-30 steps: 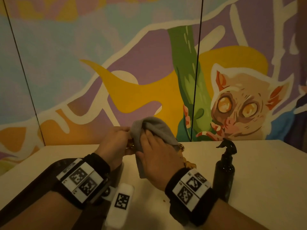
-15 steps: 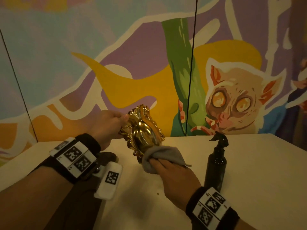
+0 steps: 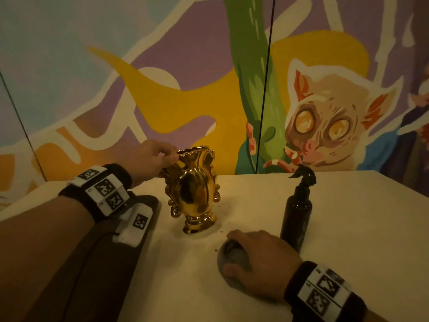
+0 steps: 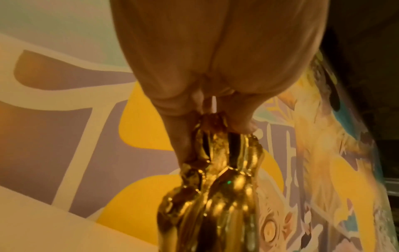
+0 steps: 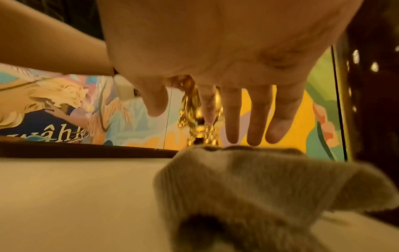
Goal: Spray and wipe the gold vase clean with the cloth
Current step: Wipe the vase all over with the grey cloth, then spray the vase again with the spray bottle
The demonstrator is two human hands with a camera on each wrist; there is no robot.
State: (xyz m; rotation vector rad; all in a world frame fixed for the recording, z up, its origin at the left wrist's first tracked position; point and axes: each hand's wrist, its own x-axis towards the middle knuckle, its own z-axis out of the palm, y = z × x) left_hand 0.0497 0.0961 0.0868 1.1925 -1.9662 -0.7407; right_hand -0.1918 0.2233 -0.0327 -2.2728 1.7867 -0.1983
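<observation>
Your white table carries the gold vase, standing upright; the black spray bottle stands to its right, the grey cloth lies bunched in front of it.

Glossy gold vase; soft ribbed cloth

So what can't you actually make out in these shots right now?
- Cloth: in the head view the right hand covers most of it; the right wrist view blurs it.
- Vase: its far side is hidden in the head view; the left wrist view cuts off its base.
- Left hand fingers at the vase rim: the rim hides how deep they reach.
- Bottle: too dark to show any label or liquid level.
</observation>
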